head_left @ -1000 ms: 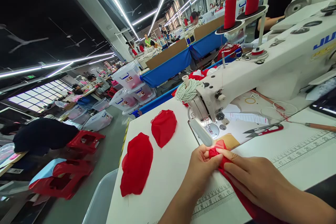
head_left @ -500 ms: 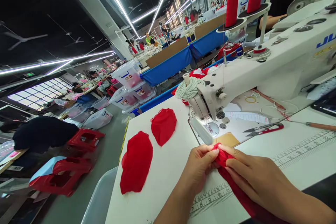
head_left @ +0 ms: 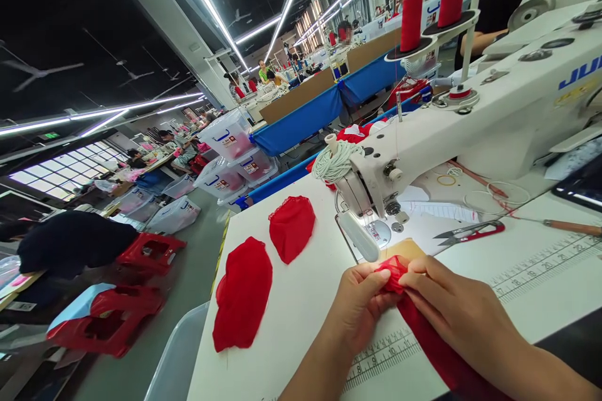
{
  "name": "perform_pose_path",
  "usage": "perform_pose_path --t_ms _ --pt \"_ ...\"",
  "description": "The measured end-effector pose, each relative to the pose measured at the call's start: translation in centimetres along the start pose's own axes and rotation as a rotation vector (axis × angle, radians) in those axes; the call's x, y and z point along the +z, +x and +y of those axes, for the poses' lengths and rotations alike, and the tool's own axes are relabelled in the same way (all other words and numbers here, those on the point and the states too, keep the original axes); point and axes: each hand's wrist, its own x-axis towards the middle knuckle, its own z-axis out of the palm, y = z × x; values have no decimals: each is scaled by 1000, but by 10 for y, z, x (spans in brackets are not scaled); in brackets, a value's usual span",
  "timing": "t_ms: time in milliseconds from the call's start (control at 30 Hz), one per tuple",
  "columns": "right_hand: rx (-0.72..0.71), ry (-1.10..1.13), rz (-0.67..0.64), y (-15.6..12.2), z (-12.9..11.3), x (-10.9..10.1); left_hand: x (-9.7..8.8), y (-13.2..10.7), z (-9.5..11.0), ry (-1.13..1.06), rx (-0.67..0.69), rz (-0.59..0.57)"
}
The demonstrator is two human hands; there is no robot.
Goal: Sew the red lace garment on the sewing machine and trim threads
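Between both hands, just in front of the sewing machine [head_left: 376,175], is a piece of red fabric [head_left: 392,272], sheer and gathered at its upper end. My left hand [head_left: 360,301] pinches its left side with thumb and fingers. On the other side my right hand [head_left: 442,301] grips it with bent fingers. The fabric's darker tail runs down beneath my right hand and off the table's front edge. Two cut red fabric pieces lie flat to the left: a larger one [head_left: 243,293] and a smaller, lace-edged one [head_left: 292,229].
Thread snips [head_left: 470,233] and a wooden-handled tool [head_left: 571,225] rest right of the needle area. A ruler scale [head_left: 540,269] runs along the table. Red thread cones [head_left: 411,22] stand above the machine. Plastic bins [head_left: 228,138] and red stools [head_left: 110,316] occupy the floor at left.
My hands have drawn slightly apart, and the bunched red fabric between them is spread wider, showing its sheer part. The pieces on the table stay put.
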Motion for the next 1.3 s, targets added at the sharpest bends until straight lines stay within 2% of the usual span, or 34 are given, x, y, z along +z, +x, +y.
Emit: perform_pose_path --t_ms 133,200,367,467,600,733,867,1000,1100,1300 --pt "132 82 -104 -1 -5 -2 0 3 -5 -37 10 46" --pt "171 129 -108 1 -9 -3 0 4 -5 -99 8 73" --pt "-17 -2 -2 2 -9 -1 1 3 -3 -220 -32 137" --pt "-43 -13 0 1 -6 0 1 2 -2 -216 -45 145" --pt "85 3 90 6 -9 -1 -1 2 -2 -162 -29 72" --pt "113 -7 118 10 -10 -3 -1 3 -3 -107 -25 -1" --pt "174 105 7 7 -6 1 0 1 -4 -40 46 -24" --pt "442 399 -153 5 -2 4 3 1 -7 11 124 -1" --pt "593 567 -207 9 0 5 3 2 -11 56 115 42" --pt "626 470 -184 9 4 11 3 3 -12 113 83 103"
